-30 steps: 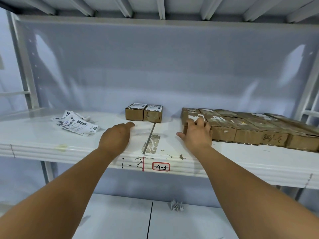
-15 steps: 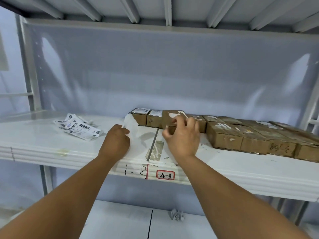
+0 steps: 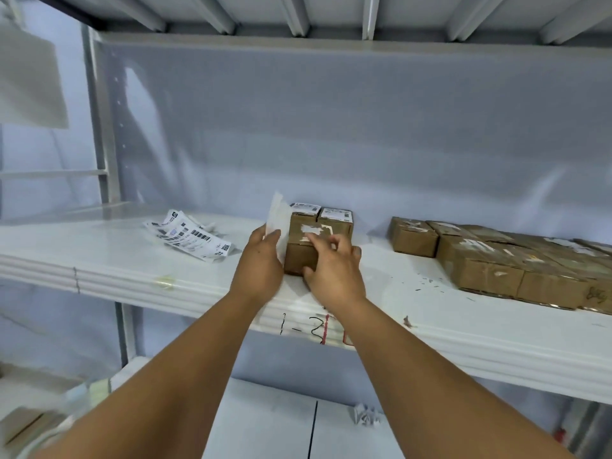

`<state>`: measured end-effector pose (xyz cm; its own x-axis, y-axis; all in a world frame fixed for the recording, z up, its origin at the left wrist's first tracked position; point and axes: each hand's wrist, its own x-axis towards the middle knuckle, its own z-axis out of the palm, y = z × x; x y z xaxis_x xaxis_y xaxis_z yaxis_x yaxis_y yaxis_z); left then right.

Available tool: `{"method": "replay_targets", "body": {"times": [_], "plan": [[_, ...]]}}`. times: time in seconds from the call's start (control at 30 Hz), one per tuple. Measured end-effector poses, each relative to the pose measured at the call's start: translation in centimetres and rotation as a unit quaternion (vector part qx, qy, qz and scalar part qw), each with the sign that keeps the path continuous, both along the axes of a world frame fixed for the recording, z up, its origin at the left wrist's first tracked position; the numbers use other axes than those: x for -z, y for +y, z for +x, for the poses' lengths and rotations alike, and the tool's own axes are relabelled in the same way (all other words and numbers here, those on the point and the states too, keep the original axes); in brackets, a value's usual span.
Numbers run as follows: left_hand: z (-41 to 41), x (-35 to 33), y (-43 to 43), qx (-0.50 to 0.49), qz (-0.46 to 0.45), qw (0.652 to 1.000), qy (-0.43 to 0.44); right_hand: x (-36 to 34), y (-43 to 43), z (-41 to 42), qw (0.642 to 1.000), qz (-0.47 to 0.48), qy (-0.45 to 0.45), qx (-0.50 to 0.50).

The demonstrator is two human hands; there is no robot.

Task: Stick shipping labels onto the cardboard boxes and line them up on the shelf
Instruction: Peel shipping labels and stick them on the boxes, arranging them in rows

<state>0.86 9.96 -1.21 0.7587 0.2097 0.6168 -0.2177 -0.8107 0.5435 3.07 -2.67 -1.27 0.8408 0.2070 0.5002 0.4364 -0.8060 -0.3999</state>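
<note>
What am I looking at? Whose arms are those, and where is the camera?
Those are a person's own arms. The camera sits on their head, so you see what they see: a white shelf in front of them. The left hand pinches a thin white sheet, probably a sticky label. The right hand grips a brown cardboard box whose top shows torn white scraps. Right behind it stand two small boxes that already have labels on top. To the left lies a pile of barcode labels. To the right sits a row of more brown boxes.
</note>
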Motion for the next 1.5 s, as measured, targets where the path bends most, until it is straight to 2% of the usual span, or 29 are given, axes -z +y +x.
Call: {"method": "replay_targets", "body": {"times": [0.27,0.33,0.4,0.47,0.53,0.6,0.67,0.73,0.8,0.9,0.97,1.1,1.2,1.33,1.43,1.5], "plan": [[0.4,0.3,0.5,-0.053,0.001,0.996,-0.069,0.2,-0.2,0.1,0.999,0.016,-0.005,-0.029],[0.7,0.5,1.5,-0.112,0.055,0.991,-0.038,0.2,-0.3,0.3,1.000,0.005,-0.011,-0.023],[0.5,0.8,3.3,-0.186,0.140,0.972,-0.005,0.2,-0.1,0.0,0.998,-0.045,-0.037,0.000],[-0.1,0.7,5.6,-0.227,0.177,0.958,0.003,0.3,0.4,-0.4,0.990,-0.095,-0.103,0.021],[-0.4,0.4,8.1,-0.263,0.199,0.944,0.023,0.3,0.9,-0.5,0.974,-0.098,-0.201,0.022],[-0.5,0.3,10.7,-0.306,0.209,0.927,0.060,0.1,1.7,-0.6,0.946,-0.124,-0.300,-0.007],[-0.7,0.5,12.8,-0.328,0.165,0.926,0.087,-0.5,3.2,-1.1,0.913,-0.167,-0.366,-0.067],[-0.4,0.8,14.1,-0.325,0.158,0.924,0.128,-1.6,5.6,-2.2,0.907,-0.218,-0.338,-0.121],[0.4,1.1,15.0,-0.315,0.198,0.913,0.168,-2.5,8.4,-2.6,0.916,-0.270,-0.250,-0.161],[0.9,0.5,16.4,-0.345,0.119,0.904,0.223,-3.2,11.7,-2.0,0.946,-0.255,-0.080,-0.182],[0.7,0.1,16.7,-0.382,0.065,0.885,0.259,-3.1,13.5,-1.2,0.946,-0.250,-0.059,-0.198],[0.6,-0.4,16.9,-0.374,0.013,0.864,0.337,-2.4,15.9,0.0,0.943,-0.257,-0.032,-0.208],[0.8,-0.1,17.3,-0.354,0.008,0.876,0.327,-1.5,16.7,0.5,0.955,-0.218,0.004,-0.201],[0.9,0.2,17.2,-0.325,0.031,0.914,0.242,-0.3,16.7,1.3,0.981,-0.103,0.016,-0.164],[0.8,0.6,17.4,-0.333,0.044,0.918,0.210,-0.2,16.7,1.7,0.989,-0.033,0.074,-0.127],[0.7,0.8,17.5,-0.329,0.042,0.919,0.214,-0.3,16.7,1.4,0.991,-0.030,0.077,-0.100]]}}
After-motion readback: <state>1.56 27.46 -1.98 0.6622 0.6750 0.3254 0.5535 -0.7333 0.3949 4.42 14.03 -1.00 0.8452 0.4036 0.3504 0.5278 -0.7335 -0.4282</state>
